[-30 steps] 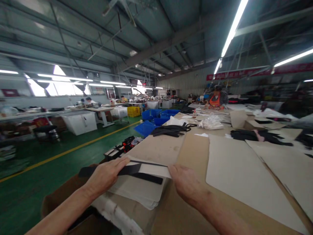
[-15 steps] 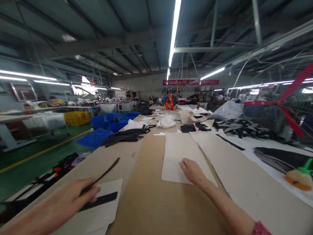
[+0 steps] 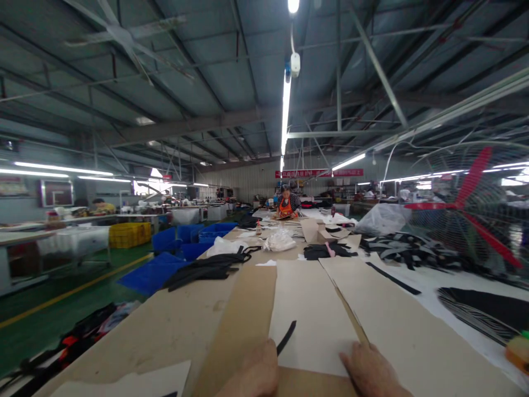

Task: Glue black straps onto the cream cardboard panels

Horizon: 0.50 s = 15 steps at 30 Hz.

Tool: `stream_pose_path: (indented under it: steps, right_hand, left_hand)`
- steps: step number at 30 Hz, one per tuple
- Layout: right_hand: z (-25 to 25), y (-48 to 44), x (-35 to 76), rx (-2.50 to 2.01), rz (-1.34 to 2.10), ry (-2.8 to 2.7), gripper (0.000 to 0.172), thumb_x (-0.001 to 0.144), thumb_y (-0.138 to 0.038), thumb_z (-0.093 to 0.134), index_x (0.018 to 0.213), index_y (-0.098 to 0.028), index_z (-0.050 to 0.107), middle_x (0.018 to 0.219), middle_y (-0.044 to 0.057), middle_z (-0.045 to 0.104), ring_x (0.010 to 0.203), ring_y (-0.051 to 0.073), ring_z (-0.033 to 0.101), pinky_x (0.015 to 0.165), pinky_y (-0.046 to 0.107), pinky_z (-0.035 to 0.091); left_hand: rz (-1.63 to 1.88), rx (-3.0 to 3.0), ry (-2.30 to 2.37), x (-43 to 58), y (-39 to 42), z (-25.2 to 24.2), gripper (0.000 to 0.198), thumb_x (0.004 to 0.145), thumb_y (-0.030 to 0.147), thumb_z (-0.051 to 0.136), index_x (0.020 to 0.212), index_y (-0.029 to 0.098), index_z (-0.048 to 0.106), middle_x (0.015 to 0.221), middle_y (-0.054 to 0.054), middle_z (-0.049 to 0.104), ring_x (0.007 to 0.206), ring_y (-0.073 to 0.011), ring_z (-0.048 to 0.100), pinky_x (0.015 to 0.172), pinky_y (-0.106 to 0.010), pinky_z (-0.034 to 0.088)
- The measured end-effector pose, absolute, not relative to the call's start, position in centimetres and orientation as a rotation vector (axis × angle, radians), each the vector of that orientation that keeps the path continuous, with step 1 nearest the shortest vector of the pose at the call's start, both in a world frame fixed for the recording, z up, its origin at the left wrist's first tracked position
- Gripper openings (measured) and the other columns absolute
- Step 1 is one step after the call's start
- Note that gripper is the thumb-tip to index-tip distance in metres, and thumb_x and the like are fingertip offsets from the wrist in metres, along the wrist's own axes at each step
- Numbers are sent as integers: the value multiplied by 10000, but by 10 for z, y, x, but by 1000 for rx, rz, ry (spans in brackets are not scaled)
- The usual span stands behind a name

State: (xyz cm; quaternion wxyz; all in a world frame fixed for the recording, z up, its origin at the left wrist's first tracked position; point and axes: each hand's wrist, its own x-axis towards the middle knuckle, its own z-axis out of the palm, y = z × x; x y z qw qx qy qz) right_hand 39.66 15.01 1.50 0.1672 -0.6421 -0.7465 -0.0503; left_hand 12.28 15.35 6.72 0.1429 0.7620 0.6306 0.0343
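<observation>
My left hand, fingers closed, holds a dark narrow strip whose free end rises over the near left part of a pale sheet. At that sheet's near right corner lies my right hand, slightly blurred, its fingertips on the edge with thumb and fingers apart. The pale sheet rests on brown board. A second pale sheet lies beside it on the right. Part of another pale piece shows at the lower left.
Black strips lie on the left of the table, near blue bins. A white plastic bag sits farther up. A large fan stands at right. A person in an orange apron is at the far end.
My left hand has moved right with the strip, from the left piece to the middle sheet. My right hand has come nearer, to that sheet's near corner. The view has tilted up.
</observation>
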Motion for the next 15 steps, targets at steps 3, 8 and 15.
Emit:
stream_pose_path:
  steps: [3, 8, 15]
  right_hand:
    - [9, 148, 399, -1780, -173, -2123, 246, 855, -386, 545, 879, -241, 742, 953, 141, 734, 1000, 300, 677, 924, 438, 505]
    - [17, 146, 391, -1853, -230, -2185, 248, 857, -262, 522, 943, -254, 755, 973, 142, 739, 1027, 303, 679, 916, 446, 515]
    - [21, 111, 381, -1935, -279, -2194, 226, 886, -280, 534, 914, -293, 758, 917, 93, 745, 952, 288, 711, 801, 420, 582]
  left_hand:
    - [62, 2203, 1855, 119, 150, 54, 606, 810, 95, 472, 1414, 50, 460, 1491, -240, 436, 1406, -300, 401, 1164, -395, 329]
    - [57, 2162, 1871, 115, 157, 47, 622, 850, 118, 405, 1469, 61, 379, 1542, -219, 364, 1438, -262, 350, 1185, -373, 293]
    - [85, 2232, 1759, 89, 122, 38, 444, 900, 296, 533, 1337, 224, 547, 1431, -156, 528, 1331, -299, 498, 1072, -441, 432]
